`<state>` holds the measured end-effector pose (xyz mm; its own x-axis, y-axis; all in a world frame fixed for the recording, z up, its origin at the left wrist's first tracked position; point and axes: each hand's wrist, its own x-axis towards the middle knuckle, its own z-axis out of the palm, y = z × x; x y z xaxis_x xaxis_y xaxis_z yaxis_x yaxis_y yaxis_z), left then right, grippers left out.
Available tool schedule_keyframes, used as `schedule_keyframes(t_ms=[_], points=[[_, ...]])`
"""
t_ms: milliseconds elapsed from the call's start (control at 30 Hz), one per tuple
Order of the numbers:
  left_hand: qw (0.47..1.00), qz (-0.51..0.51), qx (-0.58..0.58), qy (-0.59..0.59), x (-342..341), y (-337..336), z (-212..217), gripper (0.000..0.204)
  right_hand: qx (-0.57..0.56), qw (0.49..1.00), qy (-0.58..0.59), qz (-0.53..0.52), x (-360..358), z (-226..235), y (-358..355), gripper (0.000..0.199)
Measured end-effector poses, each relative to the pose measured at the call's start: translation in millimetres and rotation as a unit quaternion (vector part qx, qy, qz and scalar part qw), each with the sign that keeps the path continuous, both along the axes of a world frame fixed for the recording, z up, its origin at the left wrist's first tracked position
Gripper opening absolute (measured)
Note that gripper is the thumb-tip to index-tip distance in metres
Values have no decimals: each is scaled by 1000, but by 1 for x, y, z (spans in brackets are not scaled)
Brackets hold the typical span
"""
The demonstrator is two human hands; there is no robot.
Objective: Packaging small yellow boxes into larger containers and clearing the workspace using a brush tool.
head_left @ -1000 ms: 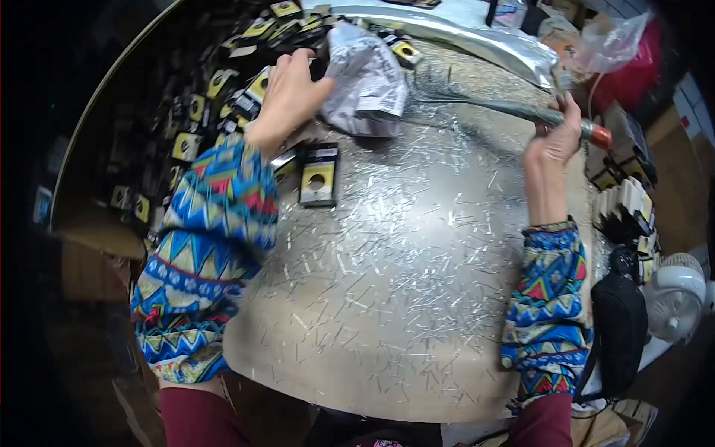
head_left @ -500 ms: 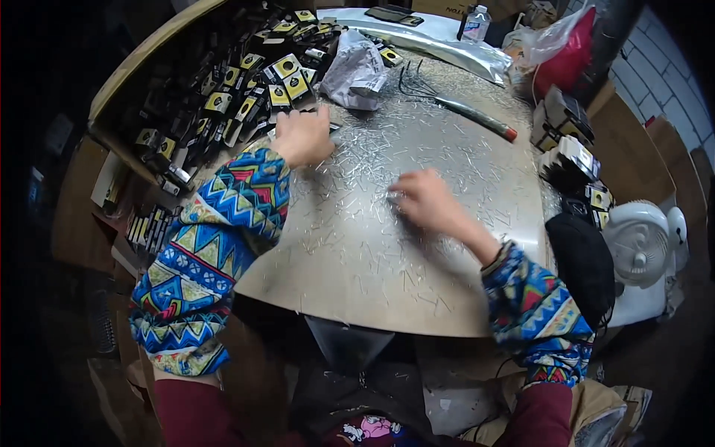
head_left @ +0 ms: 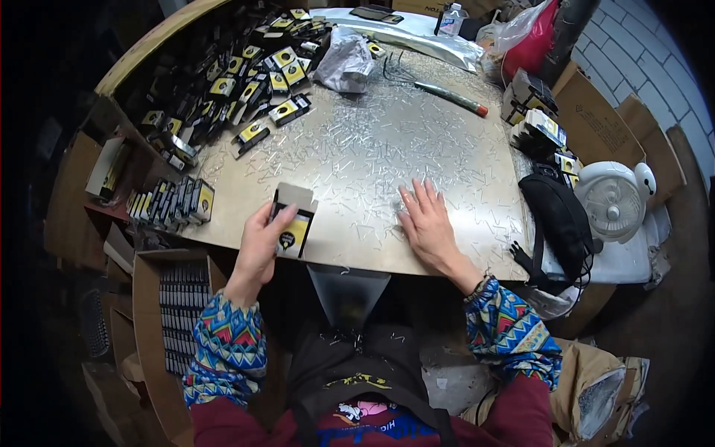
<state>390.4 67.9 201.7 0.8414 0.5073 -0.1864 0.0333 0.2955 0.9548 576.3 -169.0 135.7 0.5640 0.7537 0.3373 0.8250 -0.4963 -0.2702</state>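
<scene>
My left hand point(head_left: 261, 242) grips a small black and yellow cardboard box point(head_left: 296, 232) by its side, over the table's front edge. The flap at its upper end stands open. On the tabletop, my right hand point(head_left: 427, 220) lies flat with fingers spread among scattered small shiny metal pins point(head_left: 372, 167). Whether any pins are under its palm is hidden. A metal chute point(head_left: 348, 294) hangs below the table edge between my hands. Two loose boxes, one of them a black and yellow box point(head_left: 252, 136), lie beyond my left hand.
A heap of similar boxes point(head_left: 223, 89) fills the far left. Upright boxes point(head_left: 171, 200) stand in a row at the left edge, above a carton point(head_left: 149, 298) of packed boxes. A hand rake point(head_left: 450, 98) lies at the back. A black pouch point(head_left: 555, 220) and white fan point(head_left: 614, 201) sit right.
My left hand has come back from the heap toward me and now holds a box. My right hand has moved nearer the front edge and spread its fingers. The view has shifted.
</scene>
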Motion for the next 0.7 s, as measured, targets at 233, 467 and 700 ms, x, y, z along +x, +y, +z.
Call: schedule_keyframes(t_ms=[233, 467, 700], points=[[982, 76, -173, -29, -83, -28, -45, 25, 131, 974, 174, 58, -25, 8, 39, 47], [965, 54, -177, 184, -154, -75, -136, 26, 72, 976, 169, 114, -38, 0, 51, 47], [972, -66, -158, 158, -129, -123, -166, 18, 8, 995, -25, 93, -96, -6, 71, 43]])
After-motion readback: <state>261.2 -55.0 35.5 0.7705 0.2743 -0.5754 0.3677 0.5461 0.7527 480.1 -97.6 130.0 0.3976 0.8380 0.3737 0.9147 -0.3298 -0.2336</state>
